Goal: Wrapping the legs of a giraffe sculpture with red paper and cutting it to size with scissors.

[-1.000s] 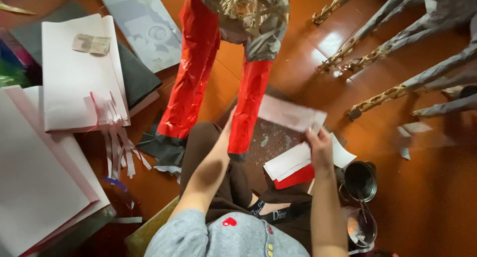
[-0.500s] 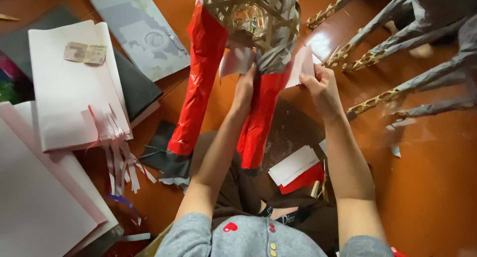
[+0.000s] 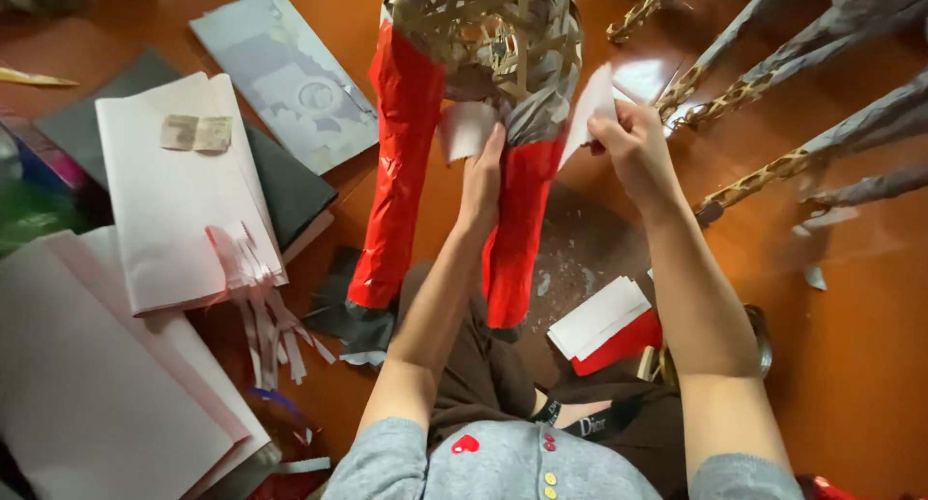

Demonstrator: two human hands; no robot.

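While the person sits on a polished reddish wooden floor point(image 3: 851, 297), papers crowd the left side: a pale pink stack point(image 3: 87, 384), a white folded sheet point(image 3: 174, 200) with cut strips point(image 3: 256, 297) trailing off its lower edge, a dark folder point(image 3: 280, 196) under it, and a grey printed sheet point(image 3: 285, 75) further up. A small pile of white and red slips point(image 3: 604, 321) lies by the right knee, on a dark mat. To the upper right, slim frame legs point(image 3: 764, 85) (some wrapped grey, some bare lattice) stretch across the floor.

The frame point(image 3: 483, 27), woven strips on top with two red-covered legs point(image 3: 401, 162), stands just in front of the lap. The left hand point(image 3: 481, 176) lies flat against the right red leg, fingers stretched upward and touching a white paper piece point(image 3: 467, 128); it grips nothing that I can see. The right hand point(image 3: 628, 147) pinches another white piece point(image 3: 592, 104) between thumb and fingers, beside the frame's grey part.

Against half a second ago, the view has closed in a little; the left hand has slid lower along the leg, and the right hand has drawn slightly away from the frame with its paper.
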